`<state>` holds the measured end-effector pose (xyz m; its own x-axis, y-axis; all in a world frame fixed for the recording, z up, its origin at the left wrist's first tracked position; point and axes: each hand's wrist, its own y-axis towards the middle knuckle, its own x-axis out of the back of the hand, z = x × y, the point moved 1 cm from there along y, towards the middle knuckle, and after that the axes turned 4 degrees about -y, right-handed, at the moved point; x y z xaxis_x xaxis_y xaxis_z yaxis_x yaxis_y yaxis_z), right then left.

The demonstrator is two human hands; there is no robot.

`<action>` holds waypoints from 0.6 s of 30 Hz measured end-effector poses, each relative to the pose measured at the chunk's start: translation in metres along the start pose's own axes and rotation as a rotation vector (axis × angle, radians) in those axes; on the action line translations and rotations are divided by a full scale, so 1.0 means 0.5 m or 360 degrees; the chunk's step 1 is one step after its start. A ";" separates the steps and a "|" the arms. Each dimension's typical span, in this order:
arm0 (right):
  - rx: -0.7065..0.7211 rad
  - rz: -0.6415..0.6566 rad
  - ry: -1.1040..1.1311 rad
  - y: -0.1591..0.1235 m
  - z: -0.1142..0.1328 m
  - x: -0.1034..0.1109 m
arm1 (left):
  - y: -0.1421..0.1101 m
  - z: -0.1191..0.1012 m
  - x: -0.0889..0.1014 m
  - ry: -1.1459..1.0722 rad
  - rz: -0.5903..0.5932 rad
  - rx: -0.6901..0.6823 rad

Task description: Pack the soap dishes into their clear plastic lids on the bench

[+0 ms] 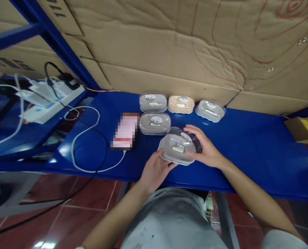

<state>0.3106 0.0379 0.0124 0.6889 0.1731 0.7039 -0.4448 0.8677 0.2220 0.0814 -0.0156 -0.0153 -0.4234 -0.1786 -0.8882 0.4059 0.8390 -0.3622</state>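
Observation:
In my left hand [156,169] is the grey base of what looks like a soap box [178,149], gripped at its left and lower edge, a little above the table's front. My right hand [204,148] closes around a clear lid [187,136] with a round sticker, tilted over the base's back right side. The right thumb reaches across the base's right edge. Whether lid and base still touch I cannot tell. Just behind my left hand's box lies another closed grey box [155,123].
Against the cardboard wall [154,45] stand a grey box [153,102], a peach box [181,104] and another grey box [210,110]. A phone [125,131] on a white cable lies left on the blue table [247,155]. Further left is a power strip [52,103]; a carton [304,130] stands right.

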 end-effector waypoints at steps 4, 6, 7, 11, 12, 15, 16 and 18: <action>0.0042 0.0064 -0.0311 -0.020 0.044 -0.028 | -0.004 -0.001 -0.002 0.0023 -0.0027 -0.0009; 0.0059 0.0065 -0.0363 -0.022 0.048 -0.036 | -0.005 -0.002 -0.003 0.0030 -0.0056 -0.0005; 0.0068 0.0061 -0.0369 -0.021 0.047 -0.039 | -0.005 -0.003 -0.003 0.0036 -0.0061 -0.0001; 0.0093 0.0091 -0.0302 -0.018 0.036 -0.042 | -0.006 -0.003 -0.004 0.0052 -0.0035 0.0007; 0.0105 0.0118 -0.0269 -0.018 0.033 -0.043 | -0.006 -0.003 -0.003 0.0048 -0.0026 0.0007; 0.0157 0.0185 -0.0221 -0.018 0.025 -0.043 | -0.005 -0.001 -0.002 0.0032 0.0002 0.0018; 0.0176 0.0190 -0.0224 -0.016 0.021 -0.042 | -0.003 -0.001 -0.001 0.0029 0.0007 0.0026; 0.0209 0.0164 -0.0243 -0.011 0.008 -0.037 | 0.000 0.001 0.000 0.0020 0.0011 0.0027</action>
<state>0.2978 0.0279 0.0010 0.5456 0.1764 0.8193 -0.5858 0.7794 0.2223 0.0819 -0.0158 -0.0154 -0.4306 -0.1665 -0.8871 0.4225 0.8313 -0.3611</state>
